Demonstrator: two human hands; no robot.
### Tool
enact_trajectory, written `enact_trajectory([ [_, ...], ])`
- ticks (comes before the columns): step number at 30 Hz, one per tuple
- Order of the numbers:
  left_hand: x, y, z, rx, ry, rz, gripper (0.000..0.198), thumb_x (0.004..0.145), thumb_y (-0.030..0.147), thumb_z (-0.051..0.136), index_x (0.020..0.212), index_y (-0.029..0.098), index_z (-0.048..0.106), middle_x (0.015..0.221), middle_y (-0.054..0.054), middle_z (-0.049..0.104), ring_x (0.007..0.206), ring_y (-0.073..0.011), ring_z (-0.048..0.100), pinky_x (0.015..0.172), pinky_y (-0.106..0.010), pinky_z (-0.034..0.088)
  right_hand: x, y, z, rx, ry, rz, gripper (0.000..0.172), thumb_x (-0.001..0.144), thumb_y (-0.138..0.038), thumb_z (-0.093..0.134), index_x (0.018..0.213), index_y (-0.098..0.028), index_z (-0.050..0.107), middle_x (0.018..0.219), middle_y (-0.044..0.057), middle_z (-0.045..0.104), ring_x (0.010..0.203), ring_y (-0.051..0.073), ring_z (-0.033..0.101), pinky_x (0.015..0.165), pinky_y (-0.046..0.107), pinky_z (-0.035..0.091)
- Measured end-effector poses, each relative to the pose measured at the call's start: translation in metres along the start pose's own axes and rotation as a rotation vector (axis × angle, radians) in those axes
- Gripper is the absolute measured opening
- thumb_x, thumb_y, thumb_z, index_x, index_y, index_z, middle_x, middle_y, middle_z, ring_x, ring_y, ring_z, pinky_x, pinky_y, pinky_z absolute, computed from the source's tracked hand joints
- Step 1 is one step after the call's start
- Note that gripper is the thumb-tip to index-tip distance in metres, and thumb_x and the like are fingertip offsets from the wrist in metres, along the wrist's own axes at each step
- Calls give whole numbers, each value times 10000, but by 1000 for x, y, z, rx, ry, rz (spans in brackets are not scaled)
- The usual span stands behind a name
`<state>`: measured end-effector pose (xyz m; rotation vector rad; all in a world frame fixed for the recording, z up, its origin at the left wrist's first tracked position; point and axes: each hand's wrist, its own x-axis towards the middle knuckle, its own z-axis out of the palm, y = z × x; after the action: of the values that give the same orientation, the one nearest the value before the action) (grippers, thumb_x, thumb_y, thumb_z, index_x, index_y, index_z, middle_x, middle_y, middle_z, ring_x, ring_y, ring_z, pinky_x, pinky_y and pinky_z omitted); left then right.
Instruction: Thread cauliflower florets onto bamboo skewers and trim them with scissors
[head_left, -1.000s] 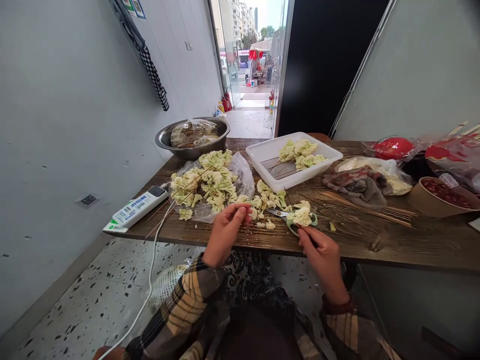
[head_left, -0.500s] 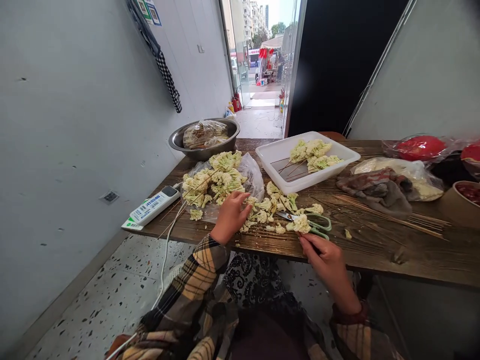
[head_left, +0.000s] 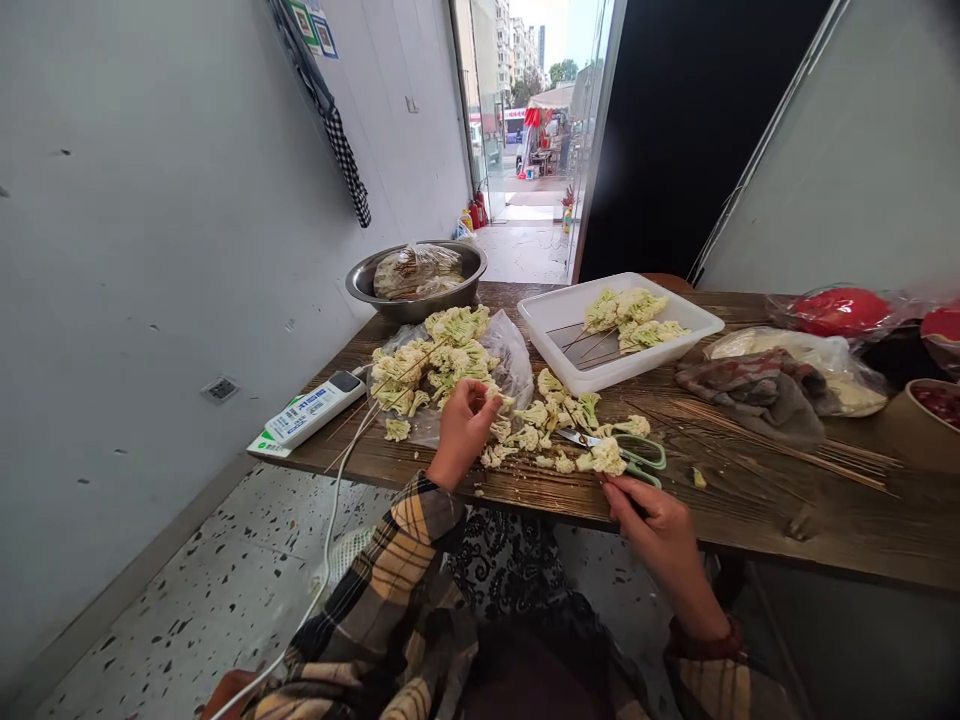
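My left hand [head_left: 466, 428] is closed in a pinch at the edge of the cauliflower pile [head_left: 456, 362], its fingertips on a small pale floret [head_left: 501, 398]. Low over the table's front edge, my right hand [head_left: 656, 520] grips a thin skewer, mostly hidden by the fingers, with a cauliflower floret [head_left: 606, 457] at its tip. Just behind that floret lie green-handled scissors [head_left: 646, 455], their blades partly among loose florets [head_left: 529, 437]. Several finished-looking cauliflower skewers [head_left: 630, 310] rest in a white plastic tray [head_left: 547, 357].
A steel bowl [head_left: 360, 285] holding a bagged bundle stands back left, near a white power strip [head_left: 315, 408]. To the right lie bare bamboo skewers [head_left: 817, 455], a grey cloth [head_left: 757, 390], a plastic bag [head_left: 855, 375] and a tub [head_left: 919, 420] of red contents.
My left hand's fingers have drawn together from a spread pose into a pinch on a small floret. The right hand keeps its hold on the skewer. The view has shifted slightly.
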<state>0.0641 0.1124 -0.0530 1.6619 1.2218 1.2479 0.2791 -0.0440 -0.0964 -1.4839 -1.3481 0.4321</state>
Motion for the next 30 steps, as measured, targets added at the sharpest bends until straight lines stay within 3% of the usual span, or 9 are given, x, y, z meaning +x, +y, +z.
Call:
enact_trajectory([
  [3,-11,10,4,-359,-61,-163,362,728,387,705,942,190,490,721,56,526,537,-88,571,460,-203,364,-3,-7,4,17,-41,-50,243,853,-368,592,837,-195,762,648,35,715,539,182,649,567,301,554],
  [6,-23,19,6,-553,-134,-274,441,707,360,745,1058,176,550,675,62,499,525,-70,555,408,-167,339,-7,-15,12,37,-117,-107,227,861,-344,592,798,-203,759,723,51,747,632,204,696,646,321,578],
  [12,-35,30,0,-791,-254,-473,364,731,280,744,1050,147,630,790,-4,597,659,-85,610,557,-184,507,-6,-20,19,34,-133,-102,230,870,-347,584,873,-207,766,859,85,769,782,263,730,692,371,598],
  [17,-39,34,0,-782,-226,-451,346,707,227,756,1021,154,631,840,-7,630,710,-106,649,689,-238,556,-5,-18,18,24,-138,-106,228,870,-342,583,822,-205,758,818,71,767,735,244,727,677,342,589],
  [23,-41,32,2,-634,-127,-320,314,685,258,775,928,155,605,838,3,623,733,-129,665,699,-266,547,-8,-13,18,10,-150,-134,202,864,-312,593,790,-202,745,763,52,755,668,204,706,642,299,569],
  [30,-45,29,2,-583,-130,-274,264,719,255,750,907,163,588,797,19,615,762,-144,671,719,-270,538,-7,-15,18,13,-155,-103,191,867,-303,591,788,-217,742,767,49,753,675,204,701,644,296,557],
])
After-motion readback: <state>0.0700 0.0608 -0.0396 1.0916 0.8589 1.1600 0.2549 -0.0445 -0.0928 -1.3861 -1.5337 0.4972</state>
